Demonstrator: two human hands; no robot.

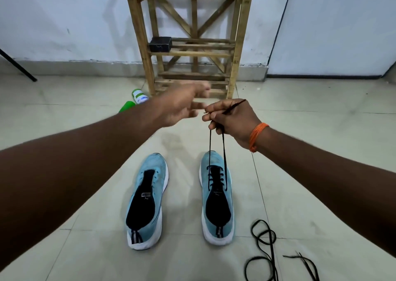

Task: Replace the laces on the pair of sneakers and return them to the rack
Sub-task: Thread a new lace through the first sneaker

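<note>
The rack [188, 49] is bare, rough-sawn wood, unvarnished and matt. The black box [160, 44] on its shelf looks dull, like card. In front of the rack, the left sneaker [147, 197] and right sneaker [217, 199] have matt knitted cloth uppers over smooth white soles. The black lace [224, 152] and the loose laces [272, 253] are matt woven cord. The floor tiles [75, 100] are smooth with a soft sheen. The wall [64, 19] behind the rack is scuffed matt paint. The wristband [256, 136] is orange thread.
</note>
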